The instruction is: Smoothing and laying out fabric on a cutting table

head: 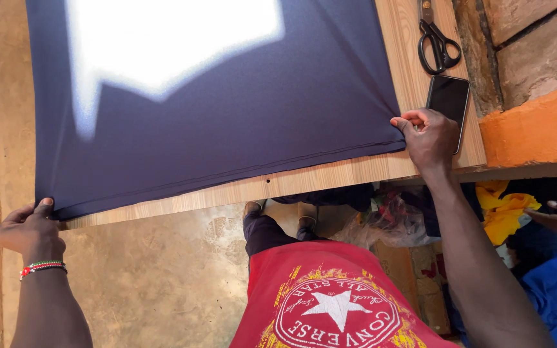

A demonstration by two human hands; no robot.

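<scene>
The person is stretching a dark blue cloth (227, 109) flat over a wooden table (414, 51). The left hand (30, 229) is pinching the cloth's near left corner at the table edge; the right hand (428, 135) is pinching the near right corner, just beside a phone (449, 100), with scissors (438, 42) lying beyond. This looks like the smoothing and squaring step. The next move probably calls for even tension from both corners, keeping the folded edge lined up with the table edge.

Black scissors (438, 40) lay near the wooden table's (330, 177) far edge, a dark phone (448, 103) just below them.
</scene>
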